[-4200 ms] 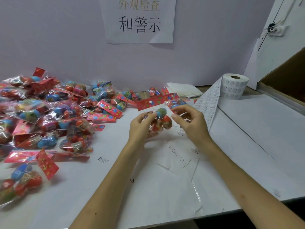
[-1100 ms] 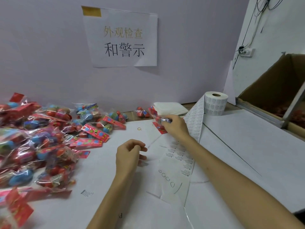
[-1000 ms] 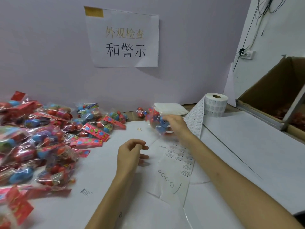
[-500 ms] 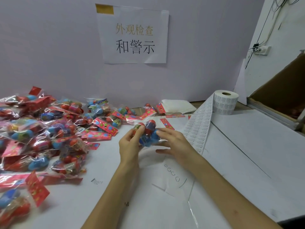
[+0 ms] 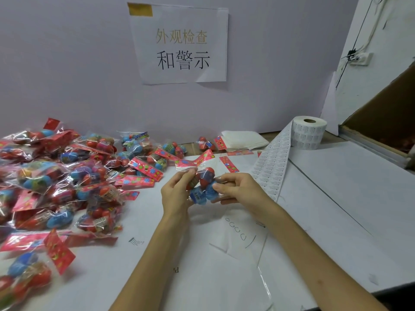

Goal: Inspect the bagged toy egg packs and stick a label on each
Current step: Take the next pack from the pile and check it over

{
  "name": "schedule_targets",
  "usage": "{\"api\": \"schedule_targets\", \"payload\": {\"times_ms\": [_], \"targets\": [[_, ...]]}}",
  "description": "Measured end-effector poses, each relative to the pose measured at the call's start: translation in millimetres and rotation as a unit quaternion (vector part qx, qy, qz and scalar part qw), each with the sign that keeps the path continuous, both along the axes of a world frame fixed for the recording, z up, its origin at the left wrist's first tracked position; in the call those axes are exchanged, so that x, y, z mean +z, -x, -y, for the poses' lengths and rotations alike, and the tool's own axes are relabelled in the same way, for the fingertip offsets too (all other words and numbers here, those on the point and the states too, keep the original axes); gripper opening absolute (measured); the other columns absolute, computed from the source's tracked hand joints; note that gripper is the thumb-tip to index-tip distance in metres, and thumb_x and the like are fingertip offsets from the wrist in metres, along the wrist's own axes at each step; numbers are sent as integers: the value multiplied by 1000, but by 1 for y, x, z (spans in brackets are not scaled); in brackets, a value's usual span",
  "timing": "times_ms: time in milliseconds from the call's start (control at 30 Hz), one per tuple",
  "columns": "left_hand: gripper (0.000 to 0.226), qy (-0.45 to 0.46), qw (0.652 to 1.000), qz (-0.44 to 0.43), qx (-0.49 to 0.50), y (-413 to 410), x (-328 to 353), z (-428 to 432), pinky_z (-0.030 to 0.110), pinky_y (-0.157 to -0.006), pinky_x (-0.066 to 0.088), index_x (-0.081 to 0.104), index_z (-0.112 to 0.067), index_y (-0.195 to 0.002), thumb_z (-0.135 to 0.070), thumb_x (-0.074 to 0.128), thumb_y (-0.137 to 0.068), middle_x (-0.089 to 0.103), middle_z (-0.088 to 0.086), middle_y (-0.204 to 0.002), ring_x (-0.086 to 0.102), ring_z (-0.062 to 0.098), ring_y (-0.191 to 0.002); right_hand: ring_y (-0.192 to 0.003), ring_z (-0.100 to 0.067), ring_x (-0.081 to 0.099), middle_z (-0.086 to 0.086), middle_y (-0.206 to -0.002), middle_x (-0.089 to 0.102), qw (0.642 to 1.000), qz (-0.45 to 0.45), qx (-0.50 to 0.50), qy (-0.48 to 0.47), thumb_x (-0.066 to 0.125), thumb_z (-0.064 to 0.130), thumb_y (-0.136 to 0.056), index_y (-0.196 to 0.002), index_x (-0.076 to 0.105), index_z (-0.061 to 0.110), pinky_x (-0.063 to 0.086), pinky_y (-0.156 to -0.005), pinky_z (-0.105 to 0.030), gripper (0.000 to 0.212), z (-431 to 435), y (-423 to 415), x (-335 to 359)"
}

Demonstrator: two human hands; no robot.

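Both hands hold one clear bag of red and blue toy eggs (image 5: 203, 186) just above the white table, its red card header pointing away from me. My left hand (image 5: 177, 194) grips the bag's left side near the header. My right hand (image 5: 238, 189) pinches its right side with curled fingers. A large pile of bagged egg packs (image 5: 67, 176) covers the left of the table. A white label roll (image 5: 308, 134) stands at the back right, and its strip of labels (image 5: 270, 169) runs down toward my right hand.
A printed paper sign (image 5: 182, 43) is taped to the wall ahead. A stack of white sheets (image 5: 243, 140) lies by the wall. A cardboard box (image 5: 386, 122) sits at the far right. Loose clear film (image 5: 258, 254) lies under my forearms.
My right hand picked a pack from near the label strip and brought it to the middle. My left hand, empty a second ago, rose and took hold of it.
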State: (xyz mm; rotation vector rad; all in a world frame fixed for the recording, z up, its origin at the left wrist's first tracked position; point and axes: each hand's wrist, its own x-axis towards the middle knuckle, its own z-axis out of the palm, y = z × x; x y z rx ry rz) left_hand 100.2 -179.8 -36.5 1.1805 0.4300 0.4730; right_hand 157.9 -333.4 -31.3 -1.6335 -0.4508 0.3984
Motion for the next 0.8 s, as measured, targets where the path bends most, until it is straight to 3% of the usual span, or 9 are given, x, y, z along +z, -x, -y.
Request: {"api": "schedule_targets", "payload": {"times_ms": [100, 167, 300, 400, 500, 633, 800], "targets": [[13, 13, 1000, -10, -2, 0, -1, 0, 26, -52, 57, 76, -16, -92, -22, 66, -98, 75, 1, -88, 75, 17, -79, -91, -17, 76, 4, -94, 78, 999, 21, -12, 25, 78, 21, -89, -104, 72, 24, 61, -74, -31, 17, 1, -2, -1], [13, 7, 1000, -16, -5, -1, -1, -1, 23, -52, 57, 75, -16, -94, -22, 64, -99, 74, 5, -95, 74, 19, -86, -98, -15, 73, 4, -102, 76, 999, 31, -14, 17, 78, 23, -89, -112, 72, 25, 59, -72, -30, 24, 0, -2, -1], [12, -47, 998, -31, -33, -2, -5, 1, 33, -74, 63, 75, -16, -97, -21, 65, -99, 75, 11, -104, 73, 27, -99, -90, -6, 73, 8, -95, 77, 999, 29, -32, -25, 73, 32, -93, -109, 73, 25, 58, -65, -21, 17, -2, 1, 1], [10, -79, 995, -38, -53, -1, -5, 7, 44, -86, 63, 76, -17, -94, -18, 67, -98, 76, 11, -106, 74, 27, -99, -79, -6, 73, 5, -82, 75, 997, 32, -62, -39, 73, 24, -93, -103, 74, 14, 61, -68, -27, 14, -3, -1, 0], [11, -88, 993, -44, -63, -1, -5, 9, 44, -83, 64, 76, -21, -92, -18, 67, -98, 77, 7, -105, 74, 24, -98, -72, -9, 72, 1, -77, 73, 996, 18, -76, -40, 74, 13, -91, -100, 73, 5, 62, -69, -29, 12, -2, -3, -2], [14, -105, 990, -46, -81, 1, -5, 10, 35, -77, 64, 77, -22, -94, -18, 65, -99, 77, 4, -105, 75, 22, -98, -64, -8, 69, -4, -77, 71, 995, 8, -91, -42, 73, 3, -88, -89, 74, 6, 56, -59, -22, 3, 0, -4, -2], [14, -98, 989, -42, -101, 2, -3, 12, 28, -68, 63, 77, -21, -94, -17, 65, -99, 78, 2, -102, 75, 21, -95, -73, -16, 71, -2, -81, 73, 995, 0, -89, -41, 74, 3, -85, -86, 75, 11, 57, -65, -27, 8, 3, -6, 0]]}}
